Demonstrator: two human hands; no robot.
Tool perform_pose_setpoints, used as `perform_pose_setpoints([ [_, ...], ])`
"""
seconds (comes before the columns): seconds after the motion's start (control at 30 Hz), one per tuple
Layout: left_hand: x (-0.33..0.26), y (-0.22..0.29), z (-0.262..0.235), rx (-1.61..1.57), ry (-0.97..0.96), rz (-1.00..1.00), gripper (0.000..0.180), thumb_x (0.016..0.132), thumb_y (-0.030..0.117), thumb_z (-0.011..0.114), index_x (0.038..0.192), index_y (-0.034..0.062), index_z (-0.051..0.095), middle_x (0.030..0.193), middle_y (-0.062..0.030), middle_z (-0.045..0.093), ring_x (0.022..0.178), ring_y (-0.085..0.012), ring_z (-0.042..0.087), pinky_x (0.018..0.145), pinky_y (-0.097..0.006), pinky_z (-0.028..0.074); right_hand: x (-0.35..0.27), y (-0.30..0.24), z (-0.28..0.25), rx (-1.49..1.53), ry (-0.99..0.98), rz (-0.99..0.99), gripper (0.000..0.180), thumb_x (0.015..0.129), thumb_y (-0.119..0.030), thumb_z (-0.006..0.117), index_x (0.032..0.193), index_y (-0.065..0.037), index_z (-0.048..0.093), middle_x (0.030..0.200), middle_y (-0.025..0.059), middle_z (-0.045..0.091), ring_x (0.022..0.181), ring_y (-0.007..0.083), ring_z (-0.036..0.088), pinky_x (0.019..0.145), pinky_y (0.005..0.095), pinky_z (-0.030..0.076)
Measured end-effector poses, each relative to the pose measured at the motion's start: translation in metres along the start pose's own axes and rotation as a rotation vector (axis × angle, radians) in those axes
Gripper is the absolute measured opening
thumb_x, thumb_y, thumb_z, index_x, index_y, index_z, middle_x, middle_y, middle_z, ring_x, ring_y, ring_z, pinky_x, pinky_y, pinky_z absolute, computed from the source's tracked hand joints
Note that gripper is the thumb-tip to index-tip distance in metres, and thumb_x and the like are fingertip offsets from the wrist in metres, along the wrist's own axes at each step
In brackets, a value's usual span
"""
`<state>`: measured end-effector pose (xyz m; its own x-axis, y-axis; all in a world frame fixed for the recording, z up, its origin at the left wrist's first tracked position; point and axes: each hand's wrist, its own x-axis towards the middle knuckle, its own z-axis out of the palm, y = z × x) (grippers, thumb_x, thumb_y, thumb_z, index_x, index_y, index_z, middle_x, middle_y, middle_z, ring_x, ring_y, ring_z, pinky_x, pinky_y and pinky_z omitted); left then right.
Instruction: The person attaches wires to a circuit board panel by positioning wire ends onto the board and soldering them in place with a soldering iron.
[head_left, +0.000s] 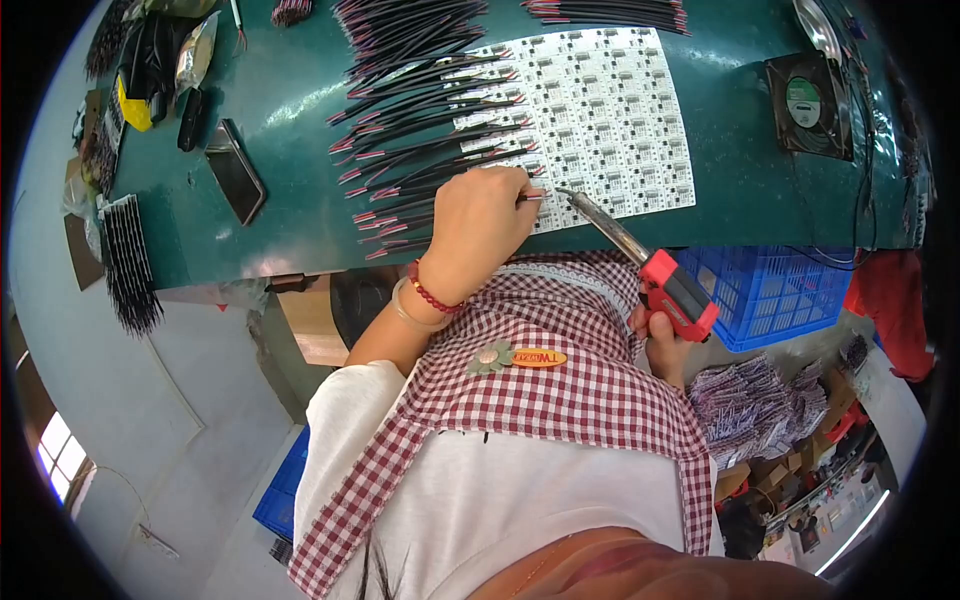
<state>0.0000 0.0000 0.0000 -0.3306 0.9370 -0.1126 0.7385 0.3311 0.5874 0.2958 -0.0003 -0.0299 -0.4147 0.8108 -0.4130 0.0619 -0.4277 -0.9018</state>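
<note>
A white panel of small circuit boards (625, 120) lies on the green table. Along its left side runs a row of black cables (430, 130) with bare red and white wire ends. My left hand (480, 220) is closed at the panel's near left corner, pinching the end of a cable (534, 196) between thumb and forefinger. From the right, my right hand (665, 345) grips a red and black soldering iron (680, 295). Its metal tip points up and left over the panel, close to the pinched wire; whether they touch cannot be told.
More cable bundles (410, 30) lie at the table's far side, and another bundle (128, 260) hangs over the left edge. A phone (236, 172) lies left, a square fan (810, 105) right. A blue crate (770, 295) stands below the table's right edge.
</note>
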Motion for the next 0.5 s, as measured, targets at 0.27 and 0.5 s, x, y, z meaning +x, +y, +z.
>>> perform_pose_setpoints([
  [0.27, 0.000, 0.000, 0.001, -0.003, -0.004, 0.014, 0.019, 0.077, 0.021, 0.071, 0.070, 0.0036, 0.068, 0.062, -0.0128, 0.062, 0.057, -0.0313, 0.060, 0.052, -0.039, 0.045, -0.003, 0.012, -0.007, -0.068, -0.059, -0.018, 0.021, 0.087, -0.018, 0.066, 0.100, -0.002, 0.062, 0.080, 0.0015, 0.060, 0.070, 0.0098, 0.053, 0.062, 0.0253, 0.043],
  [0.5, -0.001, 0.000, 0.003, 0.016, 0.016, 0.027, 0.018, 0.077, 0.020, 0.071, 0.069, 0.0037, 0.068, 0.063, -0.0129, 0.062, 0.057, -0.0312, 0.060, 0.052, -0.039, 0.045, -0.005, 0.013, -0.007, -0.090, -0.061, -0.003, 0.021, 0.087, -0.020, 0.067, 0.095, -0.001, 0.062, 0.080, 0.0018, 0.060, 0.071, 0.0109, 0.054, 0.064, 0.0259, 0.043],
])
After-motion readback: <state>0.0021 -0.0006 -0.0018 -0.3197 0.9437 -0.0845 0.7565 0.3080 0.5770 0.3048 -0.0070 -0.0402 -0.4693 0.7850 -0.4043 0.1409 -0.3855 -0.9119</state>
